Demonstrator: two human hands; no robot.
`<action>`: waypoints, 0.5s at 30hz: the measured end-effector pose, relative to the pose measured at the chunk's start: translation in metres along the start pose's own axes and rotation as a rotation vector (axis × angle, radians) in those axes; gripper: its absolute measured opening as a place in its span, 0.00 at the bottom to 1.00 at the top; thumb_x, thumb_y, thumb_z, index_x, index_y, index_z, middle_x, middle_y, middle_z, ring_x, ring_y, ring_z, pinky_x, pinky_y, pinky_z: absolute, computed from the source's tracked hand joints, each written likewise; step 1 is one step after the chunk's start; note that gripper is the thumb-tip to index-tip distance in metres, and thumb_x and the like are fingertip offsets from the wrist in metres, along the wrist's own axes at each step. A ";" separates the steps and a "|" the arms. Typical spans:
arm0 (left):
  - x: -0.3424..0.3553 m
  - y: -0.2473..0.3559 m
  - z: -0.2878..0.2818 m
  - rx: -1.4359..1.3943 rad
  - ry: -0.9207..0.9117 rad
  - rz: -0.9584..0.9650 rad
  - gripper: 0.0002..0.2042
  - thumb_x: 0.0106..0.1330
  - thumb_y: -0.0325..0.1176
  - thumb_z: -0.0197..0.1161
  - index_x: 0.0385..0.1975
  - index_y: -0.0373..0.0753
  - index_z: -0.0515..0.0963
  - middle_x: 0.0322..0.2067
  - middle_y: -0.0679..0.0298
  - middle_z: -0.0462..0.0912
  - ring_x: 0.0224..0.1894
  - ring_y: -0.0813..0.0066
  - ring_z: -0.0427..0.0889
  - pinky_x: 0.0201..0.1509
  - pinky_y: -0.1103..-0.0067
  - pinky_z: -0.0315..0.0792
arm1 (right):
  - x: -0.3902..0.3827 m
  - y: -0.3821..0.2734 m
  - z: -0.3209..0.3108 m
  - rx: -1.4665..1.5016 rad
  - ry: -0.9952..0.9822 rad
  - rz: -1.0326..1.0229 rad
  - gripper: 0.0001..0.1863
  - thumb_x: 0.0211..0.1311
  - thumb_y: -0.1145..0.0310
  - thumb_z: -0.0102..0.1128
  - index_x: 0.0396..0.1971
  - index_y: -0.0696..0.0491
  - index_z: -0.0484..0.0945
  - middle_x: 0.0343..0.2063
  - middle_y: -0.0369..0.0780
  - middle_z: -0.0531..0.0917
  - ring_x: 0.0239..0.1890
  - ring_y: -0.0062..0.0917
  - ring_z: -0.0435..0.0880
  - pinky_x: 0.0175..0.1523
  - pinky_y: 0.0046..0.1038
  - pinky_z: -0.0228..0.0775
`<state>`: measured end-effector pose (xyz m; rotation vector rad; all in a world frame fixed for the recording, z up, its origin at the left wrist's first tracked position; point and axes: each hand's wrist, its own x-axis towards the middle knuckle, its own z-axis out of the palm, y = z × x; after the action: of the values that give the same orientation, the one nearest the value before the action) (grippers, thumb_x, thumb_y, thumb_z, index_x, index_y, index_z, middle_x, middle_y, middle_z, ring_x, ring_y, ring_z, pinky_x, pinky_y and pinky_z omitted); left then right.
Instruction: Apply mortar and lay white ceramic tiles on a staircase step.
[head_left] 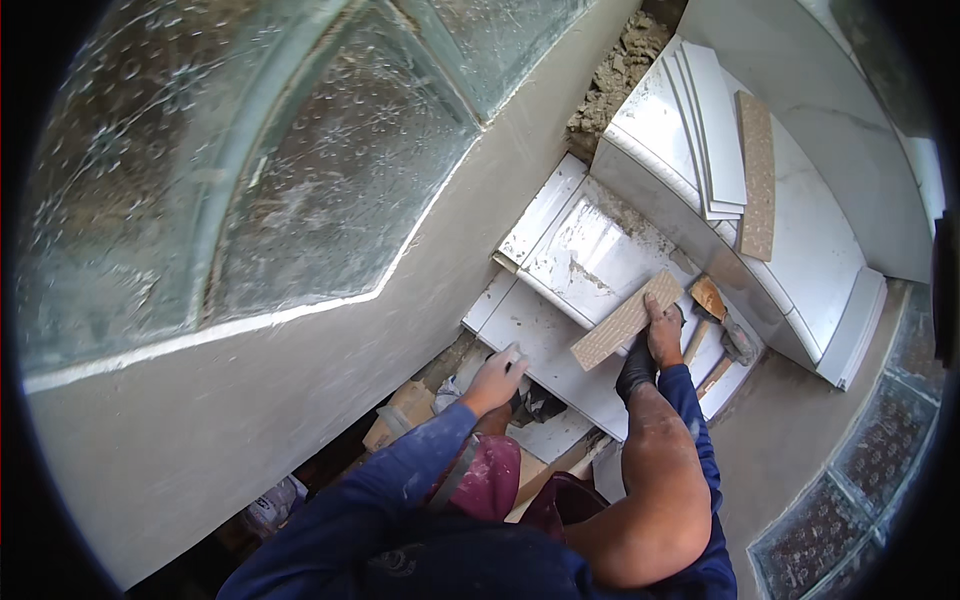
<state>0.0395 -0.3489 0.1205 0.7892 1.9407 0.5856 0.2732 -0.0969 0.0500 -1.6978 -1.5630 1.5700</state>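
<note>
My right hand (662, 333) grips a narrow strip of tile (615, 328), its beige, textured back turned up. The strip slants above the white tiled step, close to my dark shoe (636, 368). Just right of that hand lie a wooden-handled tool with a brown head (708, 297) and a hammer-like tool with a grey, dirty head (738, 343). My left hand (493, 382) is near my left knee, above the edge of the lower step. Its dusty fingers are curled together; whatever they hold, if anything, cannot be made out.
White tiled steps (590, 255) carry smears of mortar. Several white tile strips (715, 130) and a beige-backed strip (757, 175) lie on the upper step. Rubble (632, 60) fills the far corner. A grey wall (400, 330) with glass panes (340, 150) rises on the left.
</note>
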 end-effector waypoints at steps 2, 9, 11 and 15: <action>-0.053 -0.035 -0.019 0.240 -0.072 -0.083 0.29 0.67 0.48 0.52 0.57 0.28 0.69 0.52 0.37 0.74 0.56 0.44 0.74 0.61 0.65 0.66 | -0.011 0.002 -0.012 0.629 -0.030 0.162 0.19 0.65 0.60 0.60 0.44 0.62 0.74 0.36 0.42 0.82 0.37 0.27 0.82 0.44 0.27 0.75; -0.158 -0.280 -0.093 0.751 -0.220 -0.146 0.19 0.68 0.43 0.47 0.44 0.36 0.78 0.44 0.43 0.80 0.49 0.47 0.78 0.56 0.63 0.70 | -0.077 -0.087 -0.046 0.761 0.074 0.017 0.18 0.66 0.63 0.58 0.48 0.60 0.71 0.39 0.42 0.80 0.38 0.28 0.82 0.40 0.28 0.76; -0.150 -0.277 -0.088 0.808 -0.301 -0.018 0.15 0.66 0.40 0.48 0.38 0.36 0.78 0.38 0.46 0.81 0.45 0.52 0.81 0.50 0.62 0.72 | -0.098 -0.120 -0.079 0.677 0.137 0.026 0.18 0.67 0.63 0.57 0.49 0.61 0.71 0.38 0.42 0.81 0.39 0.28 0.82 0.39 0.29 0.75; -0.133 -0.237 -0.105 0.844 -0.312 0.226 0.13 0.66 0.37 0.50 0.34 0.35 0.79 0.36 0.50 0.83 0.39 0.57 0.83 0.43 0.66 0.76 | -0.130 -0.185 -0.109 0.592 0.203 -0.152 0.19 0.67 0.62 0.56 0.48 0.63 0.72 0.41 0.44 0.80 0.41 0.28 0.82 0.43 0.31 0.77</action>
<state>-0.0739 -0.6150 0.0854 1.5297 1.7857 -0.2716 0.3090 -0.1029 0.2986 -1.3229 -0.9690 1.5260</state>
